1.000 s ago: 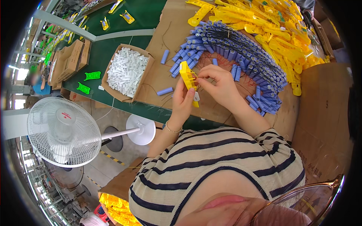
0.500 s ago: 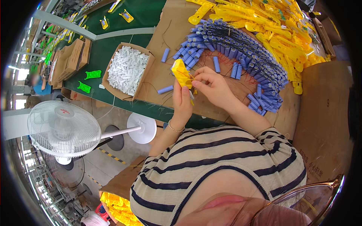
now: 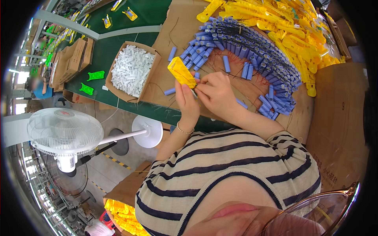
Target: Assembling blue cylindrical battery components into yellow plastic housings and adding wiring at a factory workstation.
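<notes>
A yellow plastic shell (image 3: 180, 71) is held up over the cardboard-covered bench, tilted toward the upper left. My left hand (image 3: 186, 100) grips its lower end between thumb and fingers. My right hand (image 3: 215, 91) is closed in a pinch at the shell's lower right end; what lies between those fingertips is too small to make out. Just beyond the hands, loose blue cylindrical battery cells (image 3: 201, 53) with thin wires are gathered, and a long curved stack of such cells (image 3: 252, 47) stretches to the right.
Yellow plastic shells (image 3: 283, 31) are heaped at the far right. An open cardboard box of small white parts (image 3: 133, 70) stands left of my hands, with green plastic pieces (image 3: 95, 75) beyond it. A white fan (image 3: 65, 129) stands at the lower left; a tall cardboard box (image 3: 338, 126) is at the right.
The yellow shell has swung left and now shows its flat side. My right hand has moved slightly down and left to its lower end. Another blue cell now shows beneath my right wrist.
</notes>
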{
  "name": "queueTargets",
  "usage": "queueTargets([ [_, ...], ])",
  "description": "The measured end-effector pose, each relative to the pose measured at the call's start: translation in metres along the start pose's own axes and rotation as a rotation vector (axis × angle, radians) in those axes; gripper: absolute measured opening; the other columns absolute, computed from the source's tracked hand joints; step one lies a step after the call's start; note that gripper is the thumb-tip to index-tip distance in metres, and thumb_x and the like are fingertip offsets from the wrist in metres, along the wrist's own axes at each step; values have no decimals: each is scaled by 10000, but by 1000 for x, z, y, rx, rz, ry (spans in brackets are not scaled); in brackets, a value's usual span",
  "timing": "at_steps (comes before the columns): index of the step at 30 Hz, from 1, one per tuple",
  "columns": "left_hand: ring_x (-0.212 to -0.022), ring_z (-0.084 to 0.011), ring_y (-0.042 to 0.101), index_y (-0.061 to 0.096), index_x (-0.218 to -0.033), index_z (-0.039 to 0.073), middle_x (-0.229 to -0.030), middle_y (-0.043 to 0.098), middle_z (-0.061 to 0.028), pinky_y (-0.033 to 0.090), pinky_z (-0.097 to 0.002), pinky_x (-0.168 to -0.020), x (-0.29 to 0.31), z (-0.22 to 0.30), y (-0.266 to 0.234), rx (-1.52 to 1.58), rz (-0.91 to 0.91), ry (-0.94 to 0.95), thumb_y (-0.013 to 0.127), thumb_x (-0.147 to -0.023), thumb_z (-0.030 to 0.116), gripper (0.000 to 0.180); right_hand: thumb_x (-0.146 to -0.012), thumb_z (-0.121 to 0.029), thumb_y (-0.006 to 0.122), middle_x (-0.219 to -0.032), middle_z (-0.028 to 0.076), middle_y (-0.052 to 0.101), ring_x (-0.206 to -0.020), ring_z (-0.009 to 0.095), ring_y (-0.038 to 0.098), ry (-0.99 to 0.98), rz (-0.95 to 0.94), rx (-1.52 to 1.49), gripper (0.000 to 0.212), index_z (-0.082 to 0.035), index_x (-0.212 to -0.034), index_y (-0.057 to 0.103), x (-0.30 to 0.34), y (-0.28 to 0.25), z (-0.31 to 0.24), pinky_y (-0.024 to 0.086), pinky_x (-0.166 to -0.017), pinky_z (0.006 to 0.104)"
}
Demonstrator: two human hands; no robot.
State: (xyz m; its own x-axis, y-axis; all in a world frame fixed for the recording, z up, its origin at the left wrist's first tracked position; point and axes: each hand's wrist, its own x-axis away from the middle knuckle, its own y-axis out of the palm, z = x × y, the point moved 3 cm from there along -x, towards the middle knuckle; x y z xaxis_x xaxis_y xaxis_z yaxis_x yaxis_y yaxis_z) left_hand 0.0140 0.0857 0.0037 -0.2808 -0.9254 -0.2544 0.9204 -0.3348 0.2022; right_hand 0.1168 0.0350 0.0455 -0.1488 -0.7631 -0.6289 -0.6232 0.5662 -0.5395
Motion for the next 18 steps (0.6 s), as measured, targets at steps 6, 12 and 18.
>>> queueTargets([
  [6, -935, -173, 542, 358, -1265, -8, -1144, 532, -139, 423, -304, -866, 2, -1, -3, 84, 0, -42, 255, -996, 244, 382, -690, -109, 686, -783, -4, 549, -829, 191, 510, 6, -101, 98, 53, -96, -725, 648, 1, 3, -8, 340, -698, 352],
  [12, -968, -175, 525, 347, -1282, -9, -1142, 525, -138, 405, -310, -891, 10, -18, -13, 117, 15, -198, 262, -993, 218, 378, -673, -153, 638, -763, 1, 536, -775, 188, 497, -45, -227, 306, 59, -101, -702, 630, 4, 12, -5, 322, -687, 368],
  [18, -1084, -195, 491, 331, -1306, 3, -1197, 492, -141, 359, -337, -974, 18, -31, -29, 182, -22, -320, 286, -975, 157, 368, -668, -144, 603, -755, 30, 530, -772, 197, 508, -170, -344, 346, 86, -80, -724, 615, 15, 24, -7, 336, -692, 374],
])
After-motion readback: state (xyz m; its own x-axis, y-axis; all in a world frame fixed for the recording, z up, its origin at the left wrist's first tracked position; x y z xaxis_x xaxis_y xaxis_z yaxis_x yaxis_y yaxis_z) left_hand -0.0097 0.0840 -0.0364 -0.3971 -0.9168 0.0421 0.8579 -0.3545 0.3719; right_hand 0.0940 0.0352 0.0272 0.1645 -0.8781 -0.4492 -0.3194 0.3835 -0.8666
